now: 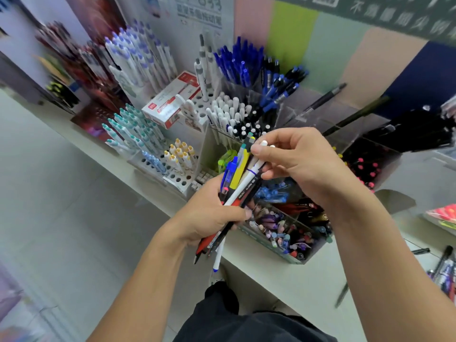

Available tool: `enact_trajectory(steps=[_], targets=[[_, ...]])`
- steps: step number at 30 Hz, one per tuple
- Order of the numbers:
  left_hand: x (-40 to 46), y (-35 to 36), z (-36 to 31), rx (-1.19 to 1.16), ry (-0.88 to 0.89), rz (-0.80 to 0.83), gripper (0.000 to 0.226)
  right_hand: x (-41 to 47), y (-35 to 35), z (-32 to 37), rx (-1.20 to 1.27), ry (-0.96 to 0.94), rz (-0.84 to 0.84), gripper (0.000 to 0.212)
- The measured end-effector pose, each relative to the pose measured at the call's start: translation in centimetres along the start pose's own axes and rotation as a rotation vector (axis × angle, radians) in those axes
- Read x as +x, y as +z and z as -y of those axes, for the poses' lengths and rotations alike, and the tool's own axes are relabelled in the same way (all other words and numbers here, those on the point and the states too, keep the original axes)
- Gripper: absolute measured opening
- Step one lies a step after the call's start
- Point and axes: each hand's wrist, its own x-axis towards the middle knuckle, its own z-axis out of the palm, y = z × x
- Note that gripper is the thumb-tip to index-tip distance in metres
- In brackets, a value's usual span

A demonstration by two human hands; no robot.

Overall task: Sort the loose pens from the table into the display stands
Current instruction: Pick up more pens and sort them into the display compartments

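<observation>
My left hand [209,215] grips a bundle of mixed pens [237,178]: blue, yellow, red, black and white ones, fanned upward. My right hand [301,164] pinches the top end of a white pen [249,178] in that bundle, thumb and fingers curled round it. Behind the hands stand the display stands: a white perforated stand [180,180] with teal-capped and yellow-capped pens, and a clear compartment holder [291,114] with blue, white and black pens. The lower ends of the bundle stick out below my left hand.
A red and white pen box [170,104] lies on the perforated stand. A clear bin of small colourful items [283,233] sits at the counter's front edge. Loose pens [444,267] lie at the far right. The white counter edge [271,280] runs diagonally above the floor.
</observation>
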Motion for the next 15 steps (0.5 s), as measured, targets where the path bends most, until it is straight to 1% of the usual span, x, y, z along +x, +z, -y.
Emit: enact_trajectory(steps=[4,6,9,12,15], targets=[[0.2,-1.4,0.8,-0.098,-0.02,-0.025,0.034,1.7,-0.8,1.2,-0.118,-0.094,-0.074,0.007],[0.4,-1.8,1.0,-0.143,-0.014,-0.019,0.029,2.3,-1.4,1.6,-0.172,-0.12,-0.053,0.006],[0.9,-2.0,1.1,-0.125,0.017,-0.013,0.026,2.4,-2.1,2.3,-0.232,-0.165,-0.064,0.006],[1.3,-2.8,1.1,-0.167,0.055,-0.07,0.027,1.3,-4.2,4.0,-0.287,-0.342,-0.229,0.008],[1.3,-4.0,1.2,-0.24,0.052,-0.188,0.032,0.2,-6.4,6.0,-0.384,-0.554,-0.365,0.01]])
